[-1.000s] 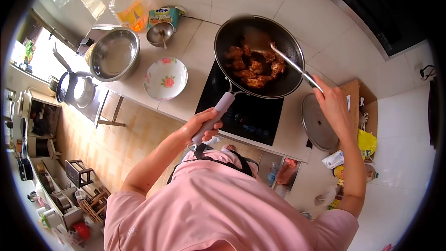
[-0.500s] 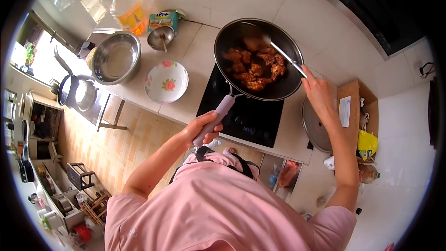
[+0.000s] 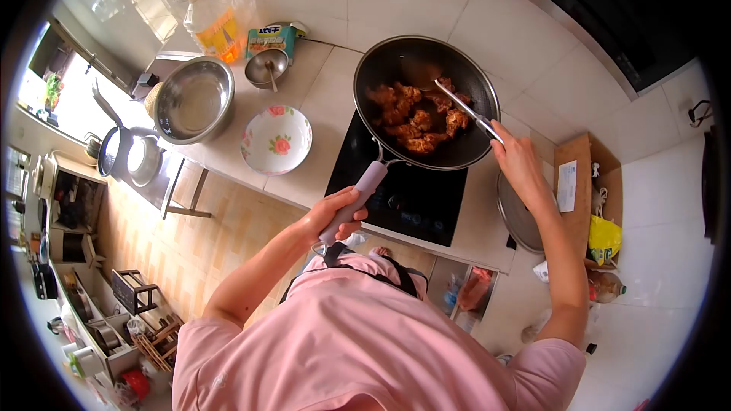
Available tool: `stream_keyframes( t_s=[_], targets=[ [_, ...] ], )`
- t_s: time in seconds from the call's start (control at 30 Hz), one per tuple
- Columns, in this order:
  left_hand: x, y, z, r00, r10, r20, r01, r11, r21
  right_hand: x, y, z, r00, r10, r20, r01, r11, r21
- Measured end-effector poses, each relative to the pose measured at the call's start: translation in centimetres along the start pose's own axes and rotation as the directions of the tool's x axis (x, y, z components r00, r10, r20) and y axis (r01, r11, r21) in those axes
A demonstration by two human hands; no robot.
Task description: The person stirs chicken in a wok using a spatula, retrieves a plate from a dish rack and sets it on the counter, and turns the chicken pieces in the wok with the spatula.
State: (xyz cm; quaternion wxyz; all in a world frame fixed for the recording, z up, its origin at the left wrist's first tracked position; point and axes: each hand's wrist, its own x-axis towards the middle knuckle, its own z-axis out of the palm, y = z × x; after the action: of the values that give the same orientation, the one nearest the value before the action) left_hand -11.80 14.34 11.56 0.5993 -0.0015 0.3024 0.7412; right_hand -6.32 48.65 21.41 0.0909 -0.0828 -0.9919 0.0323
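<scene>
My left hand (image 3: 337, 215) is wrapped round the lilac handle (image 3: 358, 202) of a deep dark frying pan (image 3: 384, 61). Browned, sauce-coated meat pieces (image 3: 415, 125) lie in the pan, which sits over a black cooktop (image 3: 407, 217). In my right hand (image 3: 522, 164), closed at the pan's right side, is the metal handle of a spatula (image 3: 466, 103). It slants down into the pan among the meat; its head is blurred and partly hard to make out. A white plate with pink flowers (image 3: 259, 141) rests on the counter left of the pan.
Left of the plate stand a large steel bowl (image 3: 171, 118), a small metal bowl with a spoon (image 3: 259, 72), a green box (image 3: 263, 39) and an oil bottle (image 3: 213, 27). On the right are a round lid (image 3: 518, 217) and a cardboard box (image 3: 571, 183).
The spatula has shifted slightly within the pan, its head lower and its handle at a new angle. My left hand keeps its hold on the pan handle. The whole view has shifted slightly.
</scene>
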Motion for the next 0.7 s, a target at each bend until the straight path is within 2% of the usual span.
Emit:
stream_keyframes(
  t_s=[0.07, 0.17, 0.2, 0.27, 0.37, 0.47, 0.57, 0.7],
  targets=[
    [0.0, 0.0, 0.1, 1.000, -0.001, -0.008, 0.001, 1.000, 0.007, -0.3, -0.6, -1.2, 1.000, 0.002, -0.002, -0.002, 0.994, -0.111],
    [0.1, -0.1, -0.1, 0.999, -0.004, -0.032, 0.006, 0.999, 0.043, -0.8, 1.0, -1.4, 0.997, -0.079, 0.004, 0.079, 0.990, -0.114],
    [0.1, -0.1, -0.1, 1.000, -0.004, -0.028, 0.005, 0.999, 0.041, -0.8, 0.9, -2.0, 0.994, 0.045, 0.104, -0.052, 0.997, 0.060],
    [0.1, 0.0, -0.1, 1.000, -0.005, -0.022, 0.006, 0.999, 0.038, -0.8, 0.5, -3.7, 0.909, 0.225, 0.351, -0.351, 0.868, 0.352],
    [0.1, 0.0, -0.1, 1.000, -0.002, -0.023, 0.003, 0.999, 0.051, -0.3, 2.6, -2.7, 0.731, 0.254, 0.633, -0.614, 0.651, 0.447],
    [0.0, 0.1, 0.1, 1.000, -0.002, 0.002, 0.002, 1.000, 0.025, -1.0, 2.8, 0.3, 0.712, 0.171, 0.681, -0.681, 0.401, 0.612],
    [0.0, 0.2, -0.2, 1.000, -0.004, -0.006, 0.004, 1.000, 0.022, -1.8, 1.7, 2.0, 0.712, 0.207, 0.671, -0.701, 0.262, 0.663],
    [0.0, 0.4, -0.2, 1.000, -0.014, -0.007, 0.014, 0.999, 0.029, -2.1, 1.2, 1.8, 0.796, 0.289, 0.532, -0.603, 0.304, 0.737]
  ],
)
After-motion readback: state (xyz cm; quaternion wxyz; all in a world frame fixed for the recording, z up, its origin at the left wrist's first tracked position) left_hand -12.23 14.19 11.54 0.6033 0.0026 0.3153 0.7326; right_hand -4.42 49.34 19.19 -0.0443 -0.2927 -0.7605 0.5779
